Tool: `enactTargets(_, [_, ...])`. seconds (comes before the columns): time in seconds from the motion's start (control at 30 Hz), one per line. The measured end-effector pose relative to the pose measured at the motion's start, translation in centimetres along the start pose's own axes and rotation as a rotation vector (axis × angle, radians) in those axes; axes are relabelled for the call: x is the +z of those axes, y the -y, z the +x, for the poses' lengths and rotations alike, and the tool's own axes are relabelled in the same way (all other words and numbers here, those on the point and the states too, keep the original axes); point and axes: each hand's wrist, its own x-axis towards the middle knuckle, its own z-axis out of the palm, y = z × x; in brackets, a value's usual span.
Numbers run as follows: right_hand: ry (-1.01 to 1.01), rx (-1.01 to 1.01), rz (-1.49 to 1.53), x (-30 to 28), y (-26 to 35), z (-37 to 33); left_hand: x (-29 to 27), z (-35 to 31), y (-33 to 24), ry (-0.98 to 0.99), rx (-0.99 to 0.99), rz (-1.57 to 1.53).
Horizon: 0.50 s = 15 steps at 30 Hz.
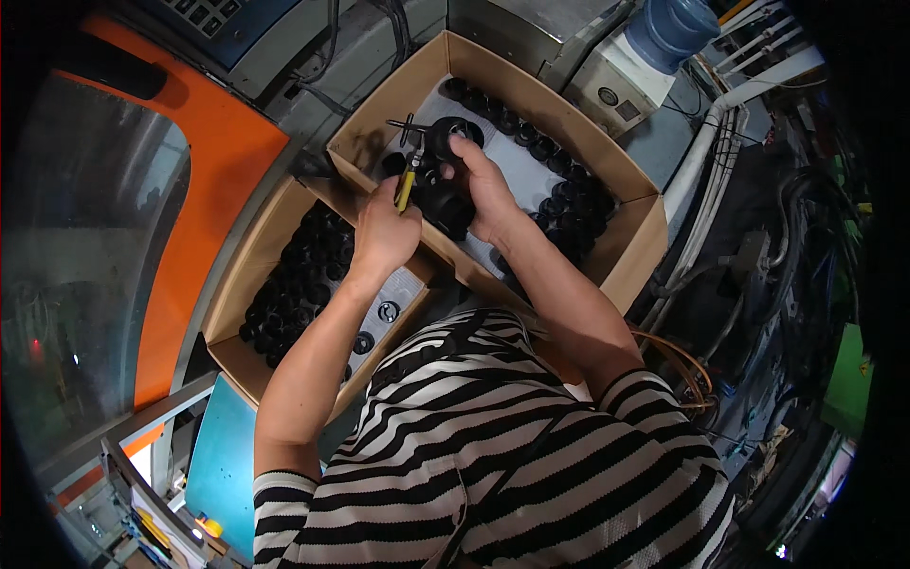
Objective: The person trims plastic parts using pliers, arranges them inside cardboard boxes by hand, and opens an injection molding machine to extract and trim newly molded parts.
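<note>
Yellow-handled pliers (pixel 408 188) are gripped in my left hand (pixel 387 232), their jaws up against a cluster of black round plastic parts (pixel 453 137). My right hand (pixel 488 194) is closed around that cluster, its thumb on the upper part. A thin dark cross-shaped piece (pixel 407 125) sticks out on the left of the cluster; whether it is joined on I cannot tell. Both hands are over the near left side of a large cardboard box (pixel 637 261), where black round parts (pixel 573 204) lie in rows on a pale sheet.
A second cardboard box (pixel 227 351) at the lower left holds many similar black parts (pixel 303 275). An orange machine door (pixel 204 142) with a dark window borders the left. A blue water jug (pixel 668 36) stands at the back right. Pipes (pixel 697 209) and hoses run along the right.
</note>
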Motion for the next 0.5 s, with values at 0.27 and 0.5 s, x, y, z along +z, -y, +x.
enactTargets(0.27, [-0.035,-0.044,-0.074,-0.7,-0.2,0.7,-0.5,0.0,-0.2,0.021,0.030,0.047])
enactTargets(0.5, [0.057,-0.036,-0.084,-1.6,-0.9,1.1,-0.8,-0.2,-0.4,0.004,0.034,0.048])
